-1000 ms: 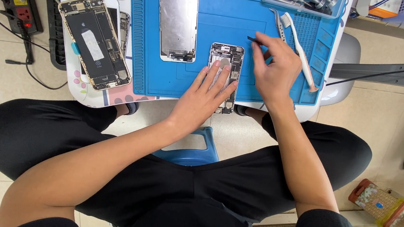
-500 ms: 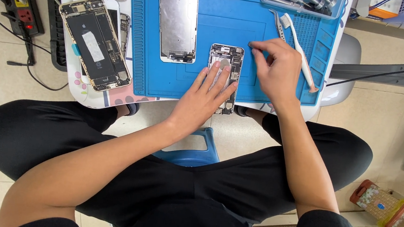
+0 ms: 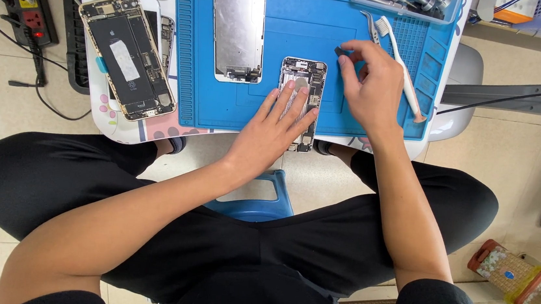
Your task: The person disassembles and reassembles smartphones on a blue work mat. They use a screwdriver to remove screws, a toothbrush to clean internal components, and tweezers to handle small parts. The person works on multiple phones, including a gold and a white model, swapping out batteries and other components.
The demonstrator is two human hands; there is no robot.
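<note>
- right hand has lifted up-right off the opened phone, grip now pinching a small dark part.
- left hand stays flat, fingers spread, on the phone.

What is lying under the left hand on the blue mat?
The left hand rests flat on an opened phone body on the blue mat. Its upper circuitry shows; the lower part is covered.

Spare parts and tools around a blue repair mat

A blue work mat covers a small white table; a silver screen panel lies on it, a white toothbrush near its right edge, an opened gold phone left of it, a power strip on the tiled floor
</note>
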